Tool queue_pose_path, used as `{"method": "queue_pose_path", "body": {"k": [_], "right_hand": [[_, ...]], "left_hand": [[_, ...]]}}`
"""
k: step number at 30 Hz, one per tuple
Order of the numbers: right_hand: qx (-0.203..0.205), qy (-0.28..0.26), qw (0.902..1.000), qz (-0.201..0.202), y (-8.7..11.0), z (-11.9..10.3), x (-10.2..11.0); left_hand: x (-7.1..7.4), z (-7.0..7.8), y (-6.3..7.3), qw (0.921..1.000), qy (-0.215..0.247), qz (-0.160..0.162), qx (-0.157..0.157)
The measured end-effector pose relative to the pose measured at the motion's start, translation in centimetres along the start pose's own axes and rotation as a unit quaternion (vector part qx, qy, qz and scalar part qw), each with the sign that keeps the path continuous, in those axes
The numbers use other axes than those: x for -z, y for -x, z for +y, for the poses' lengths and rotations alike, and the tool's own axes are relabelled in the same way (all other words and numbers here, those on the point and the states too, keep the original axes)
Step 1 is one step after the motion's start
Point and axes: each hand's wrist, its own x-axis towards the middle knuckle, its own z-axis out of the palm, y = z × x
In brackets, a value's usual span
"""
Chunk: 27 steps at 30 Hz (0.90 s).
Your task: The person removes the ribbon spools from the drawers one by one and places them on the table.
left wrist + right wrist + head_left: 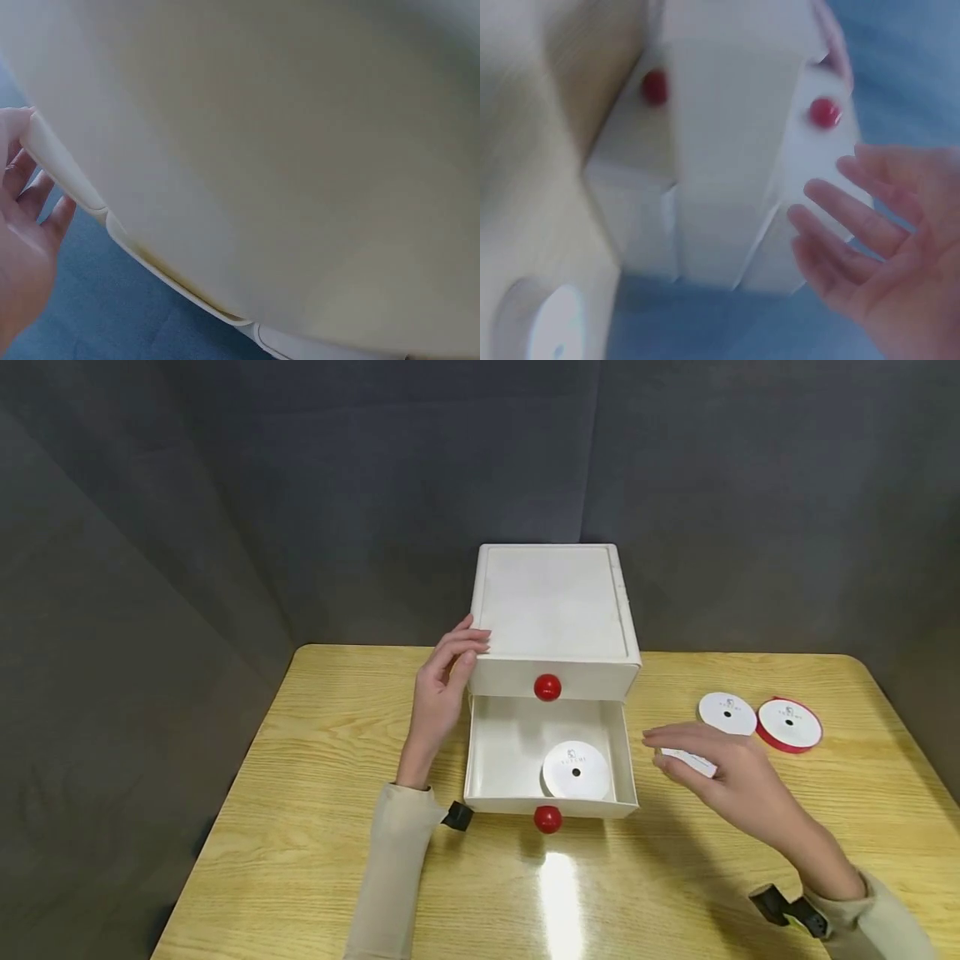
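A white drawer cabinet with red knobs stands on the table, one drawer pulled out. In that drawer, toward the right, lies a white ribbon spool. My left hand rests on the cabinet's upper left front edge, fingertips over the top; the left wrist view has the hand at the cabinet's edge. To the right of the pulled-out drawer my right hand hovers with nothing in it, its relaxed fingers spread in the right wrist view. Beneath it a white spool is partly hidden.
Farther right on the wooden table lie a white spool and a spool with red ribbon. A dark cloth hangs behind the table.
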Motion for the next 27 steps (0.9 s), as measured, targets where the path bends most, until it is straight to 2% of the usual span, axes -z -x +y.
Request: {"method": "queue_pose_path", "body": {"k": [4, 7, 9, 12, 15, 18, 22, 27], "right_hand": [[0.074, -0.004, 0.9968, -0.028, -1.8, -1.5, -0.8], [0.109, -0.008, 0.991, -0.077, -2.8, -1.9, -1.6], [0.108, -0.014, 0.9872, -0.117, -3.3, -2.1, -2.3], [0.084, -0.026, 0.9805, -0.176, -3.8, -2.6, -3.2], [0.064, -0.028, 0.9749, -0.211, -4.3, -2.9, -4.0], [0.051, -0.029, 0.973, -0.223, -4.6, -3.0, -4.6], [0.043, -0.027, 0.9751, -0.216, -4.9, -2.7, -4.9], [0.078, -0.034, 0.9763, -0.199, -5.5, -2.2, -5.5]], "left_hand": [[0.2, 0.1, 0.1, 0.9999, 0.003, -0.01, 0.01], [0.3, 0.1, 0.2, 0.9998, 0.008, -0.016, 0.006], [0.3, 0.0, 0.2, 0.9997, 0.011, -0.02, 0.0], [0.3, -0.2, 0.1, 0.9994, 0.018, -0.027, -0.01], [0.2, -0.3, 0.1, 0.9992, 0.021, -0.029, -0.016], [0.2, -0.4, 0.2, 0.9993, 0.021, -0.026, -0.015], [0.1, -0.3, 0.3, 0.9996, 0.016, -0.019, -0.009], [0.2, -0.2, 0.3, 0.9998, 0.012, -0.011, -0.007]]}}
